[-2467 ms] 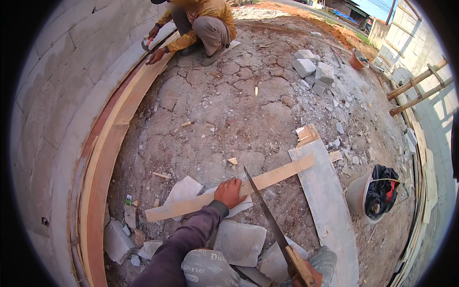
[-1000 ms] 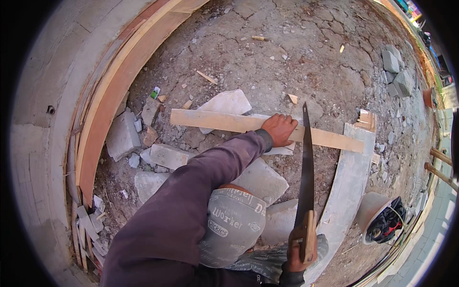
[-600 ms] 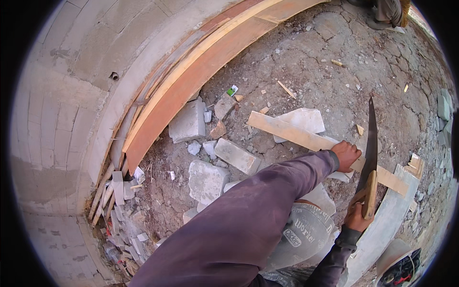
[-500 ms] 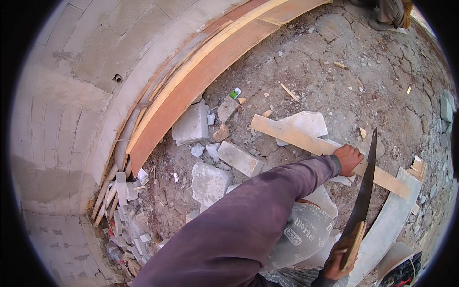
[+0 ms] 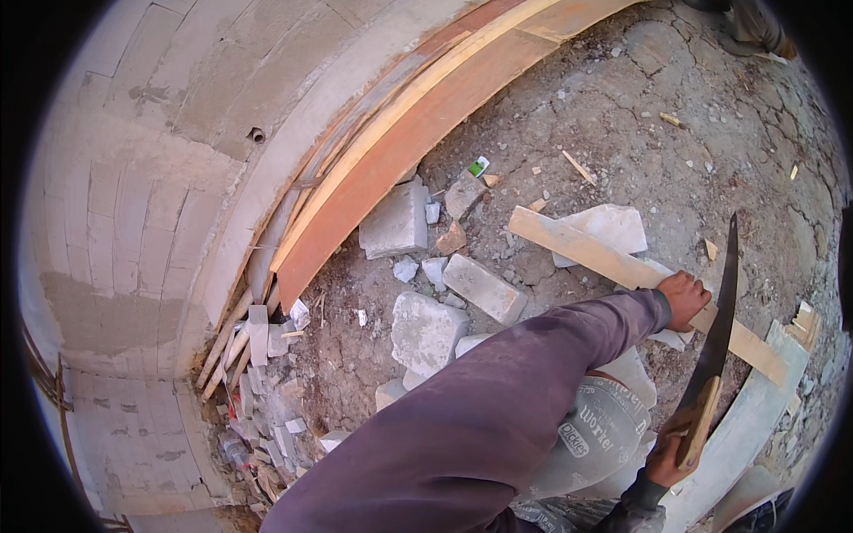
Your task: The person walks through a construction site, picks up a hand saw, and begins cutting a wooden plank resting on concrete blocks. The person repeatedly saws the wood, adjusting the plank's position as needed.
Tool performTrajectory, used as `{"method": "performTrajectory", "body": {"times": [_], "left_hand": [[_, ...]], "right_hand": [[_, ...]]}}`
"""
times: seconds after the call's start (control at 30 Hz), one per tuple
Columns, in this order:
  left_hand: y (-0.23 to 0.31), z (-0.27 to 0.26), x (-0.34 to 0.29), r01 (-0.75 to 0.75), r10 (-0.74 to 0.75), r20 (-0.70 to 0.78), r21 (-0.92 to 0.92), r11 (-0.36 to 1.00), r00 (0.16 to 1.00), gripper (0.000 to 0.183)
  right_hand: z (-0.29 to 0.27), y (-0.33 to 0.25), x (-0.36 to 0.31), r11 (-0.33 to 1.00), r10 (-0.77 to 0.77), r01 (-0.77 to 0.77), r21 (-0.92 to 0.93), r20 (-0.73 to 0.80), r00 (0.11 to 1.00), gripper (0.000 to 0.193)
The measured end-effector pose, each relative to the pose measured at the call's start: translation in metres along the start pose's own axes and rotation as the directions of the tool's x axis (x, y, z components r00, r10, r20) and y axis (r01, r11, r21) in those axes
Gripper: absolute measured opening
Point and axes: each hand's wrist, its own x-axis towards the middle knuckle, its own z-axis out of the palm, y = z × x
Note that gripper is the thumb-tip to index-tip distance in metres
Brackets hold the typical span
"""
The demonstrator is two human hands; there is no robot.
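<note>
My left hand is closed over a flat wooden board, pressing it down with its fingers curled at the far edge. In my right hand is a handsaw, gripped by its wooden handle. The dark blade points away from me and crosses the board just right of my left hand. Whether its teeth have cut into the wood cannot be seen. The board's left part lies over a pale stone slab; its right end rests on a long grey plank. My left sleeve hides some ground.
Broken blocks and rubble lie left of the board. Long planks lean along the block wall. Wooden poles stand at the wall's corner. At the far right is another person's shoe. Wood scraps dot the cracked ground.
The view has turned, so the whole scene sits farther right. Against the board, the saw and my right hand have slid forward, away from me. My left hand stays on the board.
</note>
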Motion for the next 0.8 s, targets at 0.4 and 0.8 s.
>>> {"method": "performTrajectory", "body": {"times": [0.4, 0.8], "left_hand": [[0.005, -0.023, -0.002, 0.014, -0.012, 0.105, -0.018, 1.000, 0.994, 0.054], [-0.001, -0.007, -0.002, 0.007, -0.004, 0.089, -0.031, 1.000, 0.996, 0.051]], "right_hand": [[0.030, -0.047, 0.023, 0.986, -0.151, 0.157, -0.062, 0.100, 0.984, 0.052], [-0.066, -0.097, -0.118, 0.996, 0.079, -0.075, -0.042, 0.088, 0.993, 0.051]]}}
